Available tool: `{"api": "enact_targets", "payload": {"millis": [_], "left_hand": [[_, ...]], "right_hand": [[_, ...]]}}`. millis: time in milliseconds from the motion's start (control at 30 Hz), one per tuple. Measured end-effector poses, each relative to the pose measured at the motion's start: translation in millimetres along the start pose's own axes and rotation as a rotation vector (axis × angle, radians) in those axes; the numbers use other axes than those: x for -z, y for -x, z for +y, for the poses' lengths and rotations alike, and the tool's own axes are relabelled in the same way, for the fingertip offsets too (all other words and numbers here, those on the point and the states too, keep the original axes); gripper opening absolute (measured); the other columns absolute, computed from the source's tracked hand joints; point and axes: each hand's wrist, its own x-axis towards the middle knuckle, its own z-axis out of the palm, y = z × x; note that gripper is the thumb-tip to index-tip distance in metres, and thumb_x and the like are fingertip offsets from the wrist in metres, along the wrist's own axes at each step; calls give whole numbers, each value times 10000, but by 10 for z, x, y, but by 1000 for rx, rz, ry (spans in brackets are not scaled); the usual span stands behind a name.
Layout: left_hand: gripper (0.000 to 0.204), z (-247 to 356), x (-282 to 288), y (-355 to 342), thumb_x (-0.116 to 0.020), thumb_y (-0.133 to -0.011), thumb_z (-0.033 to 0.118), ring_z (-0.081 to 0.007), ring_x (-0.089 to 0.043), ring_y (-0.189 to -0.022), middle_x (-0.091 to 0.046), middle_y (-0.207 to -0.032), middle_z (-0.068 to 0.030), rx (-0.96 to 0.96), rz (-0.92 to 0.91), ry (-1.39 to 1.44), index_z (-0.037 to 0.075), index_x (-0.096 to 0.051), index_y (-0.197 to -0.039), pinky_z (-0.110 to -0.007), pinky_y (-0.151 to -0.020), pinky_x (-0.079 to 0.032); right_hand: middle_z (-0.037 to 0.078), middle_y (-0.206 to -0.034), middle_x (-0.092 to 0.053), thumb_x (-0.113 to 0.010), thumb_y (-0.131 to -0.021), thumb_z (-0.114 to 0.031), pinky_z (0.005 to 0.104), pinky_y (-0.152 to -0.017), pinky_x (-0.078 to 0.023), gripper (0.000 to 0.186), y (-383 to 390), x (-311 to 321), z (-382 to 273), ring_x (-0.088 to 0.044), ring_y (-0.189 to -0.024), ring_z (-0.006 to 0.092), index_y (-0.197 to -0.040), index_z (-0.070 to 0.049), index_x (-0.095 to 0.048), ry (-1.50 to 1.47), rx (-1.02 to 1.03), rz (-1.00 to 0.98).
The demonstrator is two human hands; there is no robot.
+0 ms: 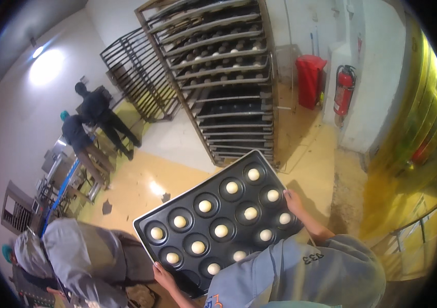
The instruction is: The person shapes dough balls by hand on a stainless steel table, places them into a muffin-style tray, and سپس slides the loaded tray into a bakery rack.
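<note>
A large dark baking tray (235, 223) with a light rim is held in front of my body, tilted across the view. Rows of round wells cover it, and most visible ones hold a pale dough ball (221, 231). At the tray's near-left edge, my left hand (165, 278) is closed on the rim. My right hand (295, 204) grips the rim on the right side. My grey sleeve and torso hide the tray's near corner and some of its wells.
Ahead stands a tall rack (271, 56) with stacked trays, some bearing dough balls. An emptier rack (136, 72) is behind it. A red bin (310, 82) and fire extinguisher (344, 90) stand right, before yellow strips (419, 128). A co-worker (82, 251) bends close at left; two others (98, 108) work farther off.
</note>
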Motion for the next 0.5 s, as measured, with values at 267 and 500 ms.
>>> {"api": "enact_targets", "payload": {"millis": [267,500], "left_hand": [[484,484,-1500,-1234,-431,-1081,369,-417,-474,-699,-574,-804,-283,6,-125,-34,-83,-543,-947,-487,-687,-423],[489,969,-3135,-2305,-407,-1101,330,-359,-578,-851,-650,-976,-286,-108,-190,119,-125,-584,-1136,-431,-845,-478]], "right_hand": [[264,-925,-661,-401,-1089,-381,450,-838,-483,475,-1091,-296,30,-638,-893,432,-1071,40,-620,-35,-77,126],[246,-870,-639,-403,-1090,-310,426,-763,-478,405,-2305,-458,152,-630,-822,388,-1020,28,-616,-31,-101,338]]}}
